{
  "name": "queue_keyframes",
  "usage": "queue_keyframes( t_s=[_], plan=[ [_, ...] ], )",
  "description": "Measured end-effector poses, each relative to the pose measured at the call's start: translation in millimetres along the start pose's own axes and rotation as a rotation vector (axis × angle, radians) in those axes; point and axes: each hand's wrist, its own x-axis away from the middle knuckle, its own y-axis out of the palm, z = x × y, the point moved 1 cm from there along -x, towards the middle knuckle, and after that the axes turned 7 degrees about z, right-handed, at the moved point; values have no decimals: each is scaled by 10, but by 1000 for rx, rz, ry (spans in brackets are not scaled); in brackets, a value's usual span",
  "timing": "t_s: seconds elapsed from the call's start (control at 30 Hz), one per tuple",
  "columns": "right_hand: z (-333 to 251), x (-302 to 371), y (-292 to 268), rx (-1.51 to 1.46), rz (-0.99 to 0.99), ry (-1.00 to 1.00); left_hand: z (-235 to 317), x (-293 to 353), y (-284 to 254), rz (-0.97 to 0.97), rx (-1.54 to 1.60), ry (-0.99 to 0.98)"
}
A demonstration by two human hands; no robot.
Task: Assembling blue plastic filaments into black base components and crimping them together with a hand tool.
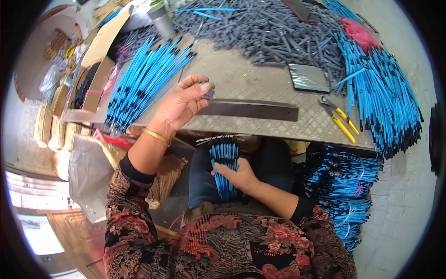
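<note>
My left hand (188, 97) is raised over the near side of the table, fingers curled. Between thumb and fingertips it pinches a small grey piece (209, 94), mostly covered by the fingers, which looks like the short grey tubes on the table. Down at my lap, my right hand (239, 176) is wrapped round a bundle of thin blue rods (224, 152) with black parts near their upper ends. A few thin pale strips (223, 138) lie across the top of that bundle. Just beyond my left hand a dark flat bar (251, 110) rests along the table (223, 69).
A heap of grey tubes (260, 35) covers the table's far side. Blue rods lie in a pile (148, 79) at left and a larger one (381, 93) at right. Yellow-handled pliers (341, 122), a black-edged flat pad (308, 78) and a tumbler (161, 21) stand about. Tied bundles (346, 181) are stacked lower right.
</note>
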Motion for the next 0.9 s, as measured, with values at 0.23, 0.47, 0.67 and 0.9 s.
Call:
queue_keyframes(
  t_s=[0.23, 0.47, 0.67, 0.9],
  plan=[
    [20, -149, 148, 32, -38, 15, -15, 750, -327, -43, 161, -217],
    [26, -185, 265, 31, -55, 4, -151, 902, -541, -49, 167, -126],
    [4, -178, 283, 39, -53, 21, -118, 944, -472, 0, 143, -172],
    [-11, -197, 283, 48, -54, 1, -92, 906, -476, -5, 6, -187]
  ],
)
